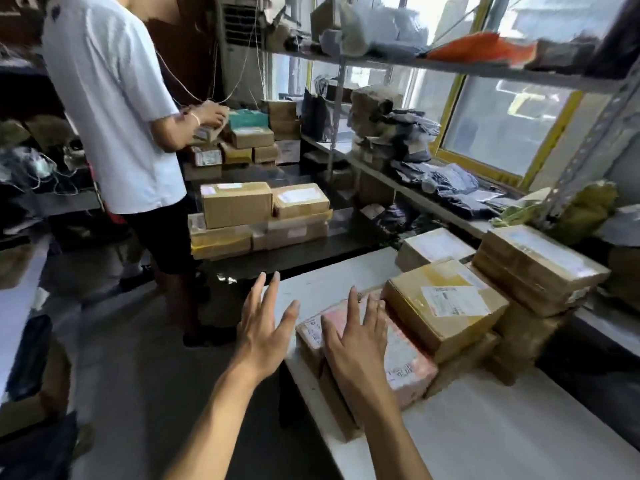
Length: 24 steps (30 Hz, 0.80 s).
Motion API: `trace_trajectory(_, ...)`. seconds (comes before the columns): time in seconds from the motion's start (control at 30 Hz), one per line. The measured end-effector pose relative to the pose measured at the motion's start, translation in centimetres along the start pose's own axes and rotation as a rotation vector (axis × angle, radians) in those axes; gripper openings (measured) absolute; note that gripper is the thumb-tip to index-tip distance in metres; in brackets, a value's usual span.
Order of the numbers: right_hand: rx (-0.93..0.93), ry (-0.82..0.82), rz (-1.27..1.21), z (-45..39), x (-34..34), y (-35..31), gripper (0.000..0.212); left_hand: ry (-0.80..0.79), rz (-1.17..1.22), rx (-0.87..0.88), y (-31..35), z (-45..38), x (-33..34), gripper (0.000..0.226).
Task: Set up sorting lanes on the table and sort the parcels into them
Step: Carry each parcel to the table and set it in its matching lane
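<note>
From the head camera, your right hand lies flat, fingers straight and slightly spread, over the pink-labelled parcel at the near left edge of the white desk; it seems to rest on the parcel's top, though the blur makes contact hard to confirm. Your left hand is held up beside the desk's left edge, fingers straight and fanned wide, holding nothing and over the floor rather than the desk.

The pink-labelled parcel sits on a flat brown box that reaches the desk's edge. Just to its right a yellow-taped carton with a white shipping label stands higher, touching it. Beyond that, toward the window side, a stack of brown cartons rises at the desk's far right, and 1 more labelled box lies at the far end.

Past the desk, a second person in a white T-shirt stands at a dark counter, both hands on a small box. More cartons are piled in front of that person, and metal shelves along the window carry grey mailer bags.
</note>
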State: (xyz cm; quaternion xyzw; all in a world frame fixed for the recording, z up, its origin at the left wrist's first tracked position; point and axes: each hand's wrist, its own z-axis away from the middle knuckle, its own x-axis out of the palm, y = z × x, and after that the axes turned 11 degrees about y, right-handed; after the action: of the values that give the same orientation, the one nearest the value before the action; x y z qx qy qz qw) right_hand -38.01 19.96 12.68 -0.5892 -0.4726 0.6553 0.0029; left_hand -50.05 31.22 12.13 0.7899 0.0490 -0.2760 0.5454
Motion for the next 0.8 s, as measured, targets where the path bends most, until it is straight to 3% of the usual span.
trace_trajectory(0.4, 0.216, 0.126, 0.117, -10.8, 4.2, -4.5, 0.073, -0.285, 0.205, 0.013, -1.7, -14.0, 2.1, 0.087)
trace_trajectory(0.8, 0.498, 0.268, -0.053, -21.9, 4.5, 0.5, 0.072, -0.538, 0.232, 0.021, 0.1, -24.0, 12.8, 0.082)
